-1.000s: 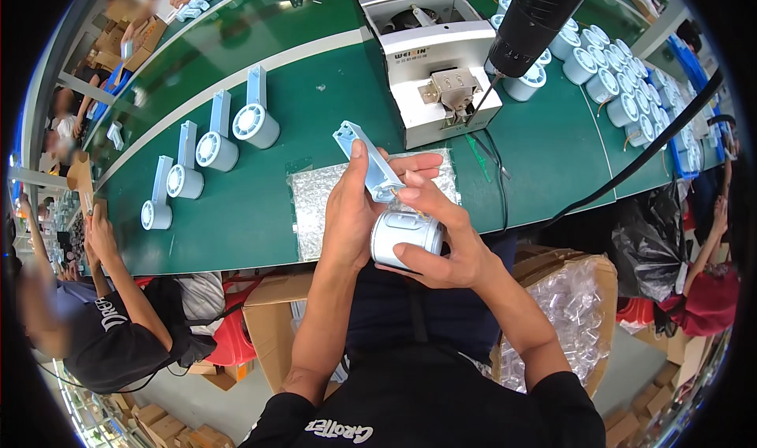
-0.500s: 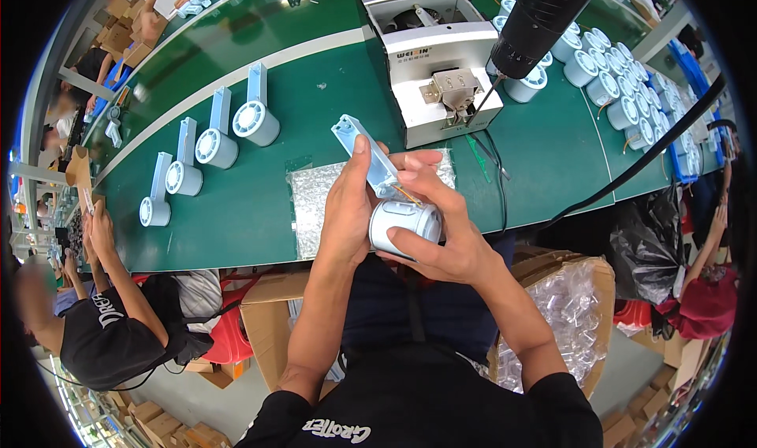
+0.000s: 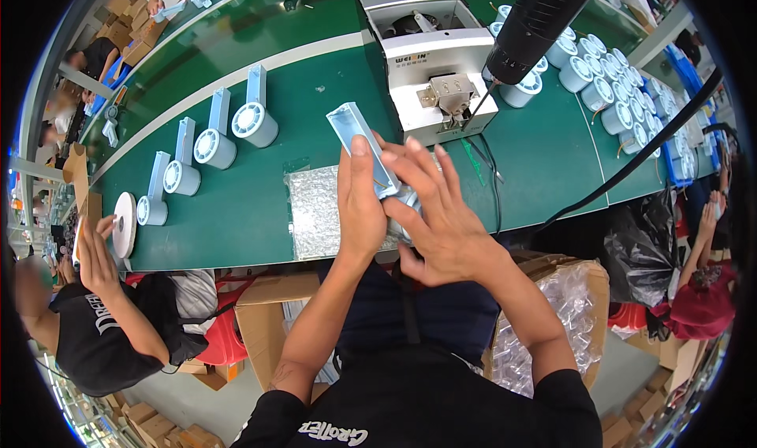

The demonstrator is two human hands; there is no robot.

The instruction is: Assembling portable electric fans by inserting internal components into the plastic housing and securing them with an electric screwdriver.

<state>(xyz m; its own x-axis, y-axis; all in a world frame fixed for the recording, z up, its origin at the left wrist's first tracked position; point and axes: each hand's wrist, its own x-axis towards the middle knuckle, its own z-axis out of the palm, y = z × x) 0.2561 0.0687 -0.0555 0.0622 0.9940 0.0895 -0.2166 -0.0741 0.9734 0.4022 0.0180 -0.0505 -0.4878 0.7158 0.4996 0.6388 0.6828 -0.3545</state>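
My left hand (image 3: 362, 204) is closed round the long, open-backed handle of a light-blue handheld fan housing (image 3: 352, 126), tilted up and away to the left. Over the handle's lower end reaches my right hand (image 3: 449, 223), its fingers spread and its index finger bent against the joint. The round head below is mostly hidden behind that hand. Just past my hands, a silvery padded sheet (image 3: 314, 211) lies on the green table (image 3: 236, 239). A black electric screwdriver (image 3: 530, 42) hangs at the upper right, its bit by a screw feeder (image 3: 432, 62).
Several similar housings (image 3: 254, 125) stand in a row at the left. Round blue units (image 3: 599, 93) crowd the right side. A black cable (image 3: 631, 171) crosses the right edge. Below the table is a carton of clear plastic (image 3: 552, 314). A co-worker (image 3: 110, 322) sits at the left beside a white reel (image 3: 124, 226).
The round head has turned out of sight behind my right hand, whose fingers have spread upward. The handle has risen slightly. At the left, a white reel has appeared by the co-worker.
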